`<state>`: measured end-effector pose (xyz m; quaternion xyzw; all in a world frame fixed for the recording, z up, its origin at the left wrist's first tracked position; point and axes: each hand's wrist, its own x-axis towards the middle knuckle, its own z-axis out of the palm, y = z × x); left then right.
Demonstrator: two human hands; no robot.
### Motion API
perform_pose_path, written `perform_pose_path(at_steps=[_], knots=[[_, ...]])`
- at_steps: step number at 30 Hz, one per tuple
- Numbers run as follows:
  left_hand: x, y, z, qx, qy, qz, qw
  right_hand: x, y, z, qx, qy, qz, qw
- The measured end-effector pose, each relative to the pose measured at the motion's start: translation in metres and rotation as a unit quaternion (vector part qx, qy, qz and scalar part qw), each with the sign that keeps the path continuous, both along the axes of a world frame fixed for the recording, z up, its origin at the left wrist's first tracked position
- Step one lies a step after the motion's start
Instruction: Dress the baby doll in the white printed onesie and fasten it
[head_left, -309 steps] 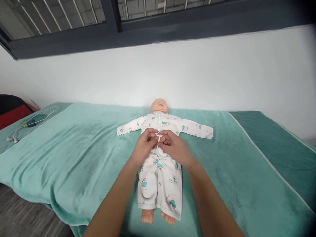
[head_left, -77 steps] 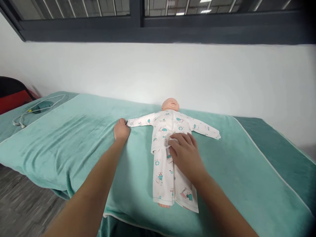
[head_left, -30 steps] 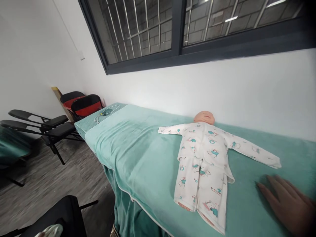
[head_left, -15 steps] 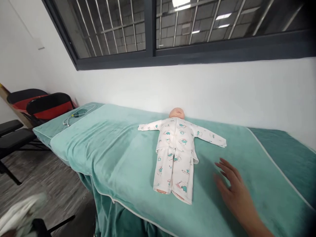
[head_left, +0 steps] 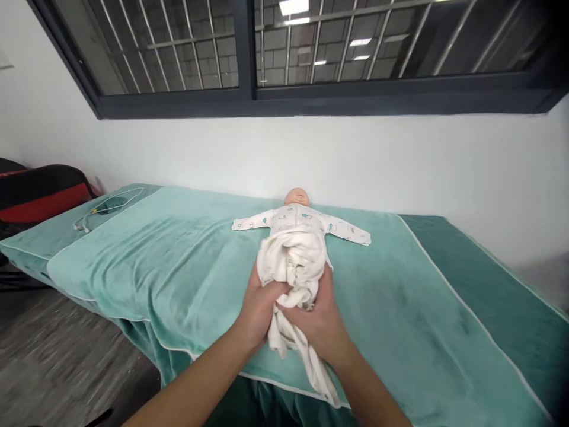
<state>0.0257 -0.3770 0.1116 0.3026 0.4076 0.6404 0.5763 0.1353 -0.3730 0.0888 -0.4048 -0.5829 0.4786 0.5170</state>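
A bunched white cloth point(head_left: 291, 255) is held up in front of me between both hands, its loose end hanging down over the near edge of the bed. My left hand point(head_left: 262, 302) is closed round its left side, and my right hand point(head_left: 317, 314) grips its right side. Behind the cloth, a baby doll point(head_left: 297, 196) lies on its back in a white printed top point(head_left: 288, 217), sleeves spread to both sides. The cloth and my hands hide the doll's lower body and legs.
A green blanket point(head_left: 191, 249) covers the bed, which stands against a white wall below a barred window. A looped white cord point(head_left: 91, 212) rests at the bed's far left. Black and red chairs point(head_left: 48, 193) stand beyond that end.
The white cloth has come from the lower left to the middle, in front of the doll. My right hand has moved left and closed on it. The view has shifted right.
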Motion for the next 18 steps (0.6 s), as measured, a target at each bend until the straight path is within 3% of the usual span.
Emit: perform_pose_path(at_steps=[2,6,12,15,18], knots=[[0.011,0.004,-0.003,-0.012,-0.034,-0.050,0.998,0.012,0.002,0.002,0.020,-0.017,-0.067,0.997],[0.013,0.014,-0.010,-0.008,-0.042,-0.080,0.996,0.020,0.006,0.001,0.047,-0.020,-0.109,0.993],[0.004,0.027,-0.009,0.036,0.082,-0.149,0.985,0.031,0.028,0.005,0.049,0.020,-0.147,0.988],[-0.004,0.032,-0.013,0.066,0.113,-0.193,0.972,0.064,0.047,0.019,0.084,-0.006,-0.193,0.978],[-0.014,0.042,-0.024,0.050,0.138,-0.179,0.973,0.120,0.069,0.027,0.145,-0.080,-0.283,0.945]])
